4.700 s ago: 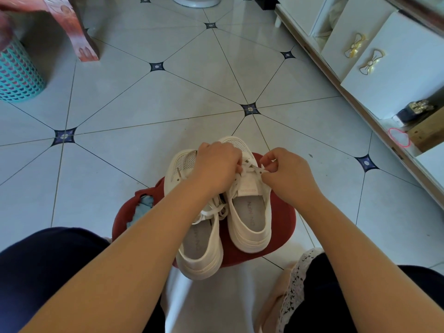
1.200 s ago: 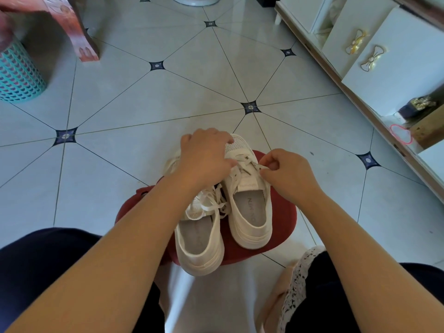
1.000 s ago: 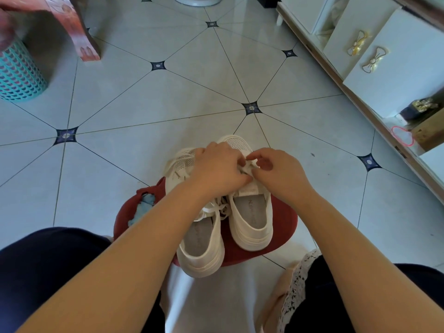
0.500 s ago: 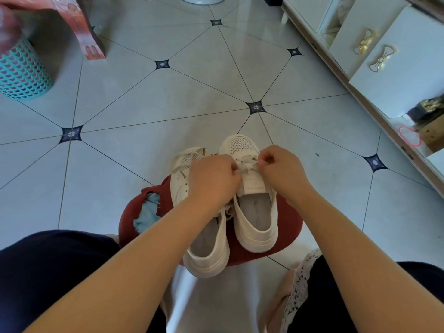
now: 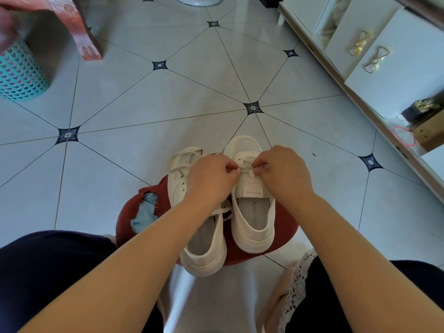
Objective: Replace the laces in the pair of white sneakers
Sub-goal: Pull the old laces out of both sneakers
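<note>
Two white sneakers stand side by side on a round red stool (image 5: 286,234), toes pointing away from me. Over the right sneaker (image 5: 252,212), my left hand (image 5: 209,181) and my right hand (image 5: 283,174) each pinch the white lace (image 5: 245,168) that crosses its upper, fingers curled, the lace stretched between them. My left forearm passes over the left sneaker (image 5: 204,246) and hides most of its lacing; a loose white lace shows beside its tongue.
The stool's red cover is torn, showing blue padding (image 5: 144,212). On the tiled floor, a teal basket (image 5: 19,73) and a red furniture leg (image 5: 81,32) stand at the far left. A white cabinet (image 5: 396,56) runs along the right. My dark-clothed knees flank the stool.
Both hands came together over the right sneaker's lacing, then drew slightly apart with the lace stretched between them. The view shifted a little; the sneakers stayed on the stool.
</note>
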Demonstrator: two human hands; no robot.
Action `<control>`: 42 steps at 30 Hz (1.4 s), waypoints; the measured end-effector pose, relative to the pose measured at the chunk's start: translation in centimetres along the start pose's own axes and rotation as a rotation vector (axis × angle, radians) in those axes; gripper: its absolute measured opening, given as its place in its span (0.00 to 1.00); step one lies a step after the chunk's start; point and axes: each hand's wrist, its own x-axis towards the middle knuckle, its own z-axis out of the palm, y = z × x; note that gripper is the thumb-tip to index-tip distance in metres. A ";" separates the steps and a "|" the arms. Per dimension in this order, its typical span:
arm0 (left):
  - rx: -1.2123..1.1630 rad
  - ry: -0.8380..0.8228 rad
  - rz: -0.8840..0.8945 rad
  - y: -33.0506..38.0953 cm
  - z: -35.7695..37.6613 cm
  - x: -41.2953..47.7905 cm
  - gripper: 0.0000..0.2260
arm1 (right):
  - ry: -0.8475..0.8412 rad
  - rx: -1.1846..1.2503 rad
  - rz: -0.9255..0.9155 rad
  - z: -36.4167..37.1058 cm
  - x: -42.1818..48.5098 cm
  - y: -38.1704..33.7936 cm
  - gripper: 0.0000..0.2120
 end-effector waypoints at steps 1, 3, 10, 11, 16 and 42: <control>-0.002 0.001 -0.004 -0.1 0.0 0.0 0.09 | 0.068 0.041 0.040 -0.1 0.1 0.4 0.07; -0.011 0.004 -0.010 -0.2 0.0 0.0 0.09 | 0.227 0.258 0.220 -0.7 0.6 1.5 0.06; 0.027 -0.001 0.002 0.1 0.3 -0.1 0.08 | 0.031 0.524 0.263 -0.4 0.4 1.4 0.05; 0.028 0.000 0.003 0.1 0.4 0.0 0.08 | -0.007 0.440 0.174 -0.5 0.2 1.2 0.03; 0.017 0.020 0.001 0.3 0.4 0.0 0.07 | -0.048 0.076 -0.035 -0.9 0.0 0.7 0.05; -0.049 0.053 -0.029 -0.4 -0.2 0.2 0.04 | -0.034 0.007 -0.041 -0.7 -0.4 1.4 0.11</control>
